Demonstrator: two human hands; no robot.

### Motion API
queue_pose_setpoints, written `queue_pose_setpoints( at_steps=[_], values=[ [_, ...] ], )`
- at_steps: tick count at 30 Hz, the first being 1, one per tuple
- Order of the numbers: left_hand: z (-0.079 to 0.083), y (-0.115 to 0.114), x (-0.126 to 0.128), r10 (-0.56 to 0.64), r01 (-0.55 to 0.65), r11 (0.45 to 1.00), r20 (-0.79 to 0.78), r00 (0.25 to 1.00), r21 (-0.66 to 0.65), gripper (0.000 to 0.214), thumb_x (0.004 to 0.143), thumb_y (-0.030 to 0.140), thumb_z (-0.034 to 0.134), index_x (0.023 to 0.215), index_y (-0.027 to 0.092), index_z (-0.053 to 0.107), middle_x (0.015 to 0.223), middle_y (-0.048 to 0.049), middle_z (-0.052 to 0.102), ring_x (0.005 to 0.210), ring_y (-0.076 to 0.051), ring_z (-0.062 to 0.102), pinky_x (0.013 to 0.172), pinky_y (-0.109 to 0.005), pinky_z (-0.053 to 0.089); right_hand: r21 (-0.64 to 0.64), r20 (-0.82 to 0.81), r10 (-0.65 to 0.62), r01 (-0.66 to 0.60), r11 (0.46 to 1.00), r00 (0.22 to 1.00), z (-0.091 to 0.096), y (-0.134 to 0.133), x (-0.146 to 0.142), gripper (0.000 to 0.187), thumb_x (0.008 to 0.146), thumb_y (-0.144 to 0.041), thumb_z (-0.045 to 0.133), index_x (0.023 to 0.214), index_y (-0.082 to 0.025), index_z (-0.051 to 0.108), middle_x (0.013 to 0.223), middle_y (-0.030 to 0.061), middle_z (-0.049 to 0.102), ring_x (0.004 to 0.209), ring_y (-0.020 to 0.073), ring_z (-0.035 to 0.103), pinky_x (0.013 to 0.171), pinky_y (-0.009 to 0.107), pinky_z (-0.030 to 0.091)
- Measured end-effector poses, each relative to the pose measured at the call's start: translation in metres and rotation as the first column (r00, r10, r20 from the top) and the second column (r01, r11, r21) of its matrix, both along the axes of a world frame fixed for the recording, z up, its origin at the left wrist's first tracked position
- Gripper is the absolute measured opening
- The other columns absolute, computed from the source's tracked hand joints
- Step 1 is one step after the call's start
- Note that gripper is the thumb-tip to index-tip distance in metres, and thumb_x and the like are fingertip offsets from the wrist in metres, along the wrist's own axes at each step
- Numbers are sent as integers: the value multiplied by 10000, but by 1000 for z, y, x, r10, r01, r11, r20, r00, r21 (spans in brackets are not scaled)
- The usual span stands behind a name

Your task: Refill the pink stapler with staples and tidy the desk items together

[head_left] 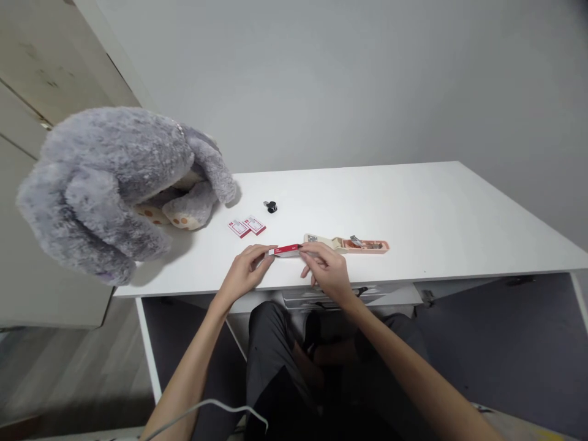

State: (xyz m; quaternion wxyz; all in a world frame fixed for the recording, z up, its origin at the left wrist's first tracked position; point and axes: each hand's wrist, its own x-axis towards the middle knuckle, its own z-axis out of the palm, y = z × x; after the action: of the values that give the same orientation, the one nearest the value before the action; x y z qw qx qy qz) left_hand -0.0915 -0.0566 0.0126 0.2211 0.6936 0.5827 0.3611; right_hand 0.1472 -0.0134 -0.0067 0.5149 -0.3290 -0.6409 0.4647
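My left hand (245, 272) and my right hand (327, 269) both pinch a small red and white box (287, 250) just above the near part of the white desk (436, 214). The left fingers grip its left end, the right fingers its right end. Just beyond the box lies an opened beige and pink stapler (349, 244), flat on the desk. Two small red and white boxes (247, 226) lie side by side farther back to the left. A small black clip (271, 206) sits behind them.
A big grey plush toy (114, 184) fills the desk's left end and overhangs its edge. A drawer (321, 297) sits under the desk front by my knees. A white cable (215, 407) runs across my lap. A grey wall stands behind the desk.
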Motion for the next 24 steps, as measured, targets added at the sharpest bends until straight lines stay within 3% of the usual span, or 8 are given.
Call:
queue_pose_setpoints(
  at_steps=[6,13,19,24],
  values=[
    [-7,2,-5,-44,44,999,-1,999,23,350,1061,437,614,1324,252,753,1239,-90,742,922,-205,656,784,-323,503,111,19,-13,11,994,1000,18,7,-18,224,1052,-417,657,1077,-247,801,1171,89,748,590,121,697,403,248,533],
    [-10,3,-6,-5,5,1000,-2,1000,30,340,1042,432,634,1298,226,724,1140,-70,746,795,-171,614,728,-308,482,200,53,48,-58,978,997,31,21,-26,222,1069,-402,643,1094,-245,797,1161,67,746,604,107,693,513,263,585],
    [-12,0,-3,125,-132,990,118,985,47,321,1012,407,686,1270,225,625,945,-7,696,698,-134,572,680,-277,464,129,39,-49,44,991,998,32,16,-27,232,1043,-436,676,1060,-237,793,1112,66,753,581,122,710,455,261,546],
    [-5,-2,0,59,-73,977,75,995,201,146,1012,351,687,1059,229,752,1085,-69,656,901,-171,644,729,-284,506,109,42,-130,125,986,991,31,8,-33,237,1040,-431,673,1050,-225,790,1081,65,743,565,123,711,479,270,562]
  ],
)
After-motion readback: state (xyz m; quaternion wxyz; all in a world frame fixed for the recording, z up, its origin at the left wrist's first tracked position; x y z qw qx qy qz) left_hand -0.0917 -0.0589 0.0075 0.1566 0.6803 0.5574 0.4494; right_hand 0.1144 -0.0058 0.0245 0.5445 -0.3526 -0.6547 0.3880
